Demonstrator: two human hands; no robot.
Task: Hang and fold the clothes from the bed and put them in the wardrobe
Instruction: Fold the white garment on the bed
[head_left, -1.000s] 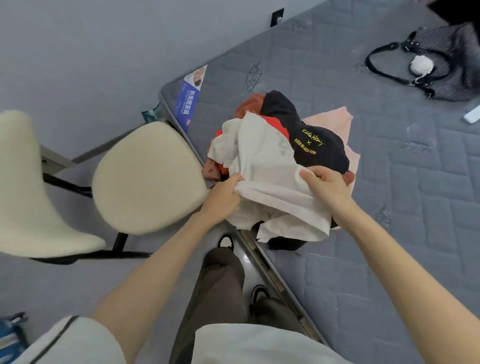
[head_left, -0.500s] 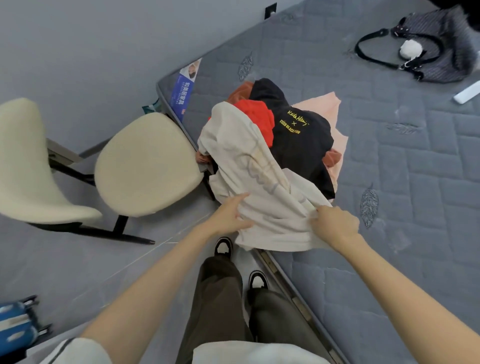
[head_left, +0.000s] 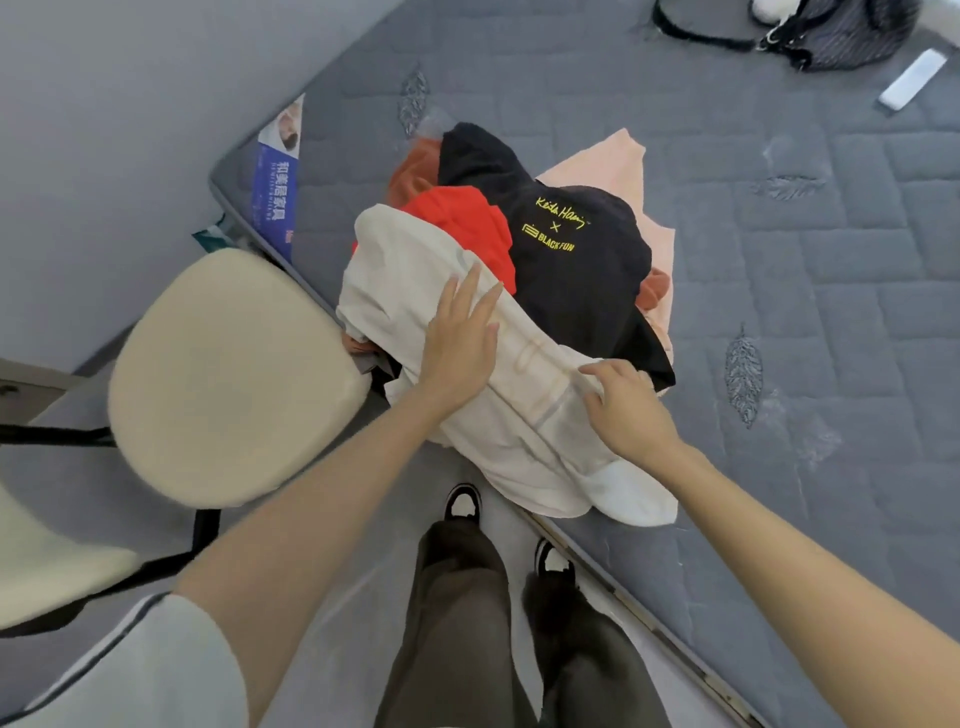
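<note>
Two hands are on the cream garment (head_left: 405, 270). Left hand (head_left: 460, 332): fingers (head_left: 470, 301) straight and slightly spread, palm flat on the cloth, nothing gripped. Right hand (head_left: 631, 410): fingers (head_left: 602, 370) bent down into the cloth, gathering a fold of it.

The cream garment lies under both palms, draped over the near side of a clothes pile at the mattress edge. Its lower end trails past the right wrist toward the person's shoes (head_left: 464, 501).

Just beyond the left fingertips is a red garment (head_left: 457, 213), touching the cream one. Beyond the right fingertips is a black garment (head_left: 571, 291) with yellow lettering, lying over a peach garment (head_left: 613, 161). All rest on the grey quilted mattress (head_left: 831, 260).

Left of the left hand, just beside the mattress edge, stands a cream chair (head_left: 223, 374). Far beyond the right hand, well apart from the pile, lie a dark handbag (head_left: 841, 31) and a flat white object (head_left: 911, 78), too small to identify.
</note>
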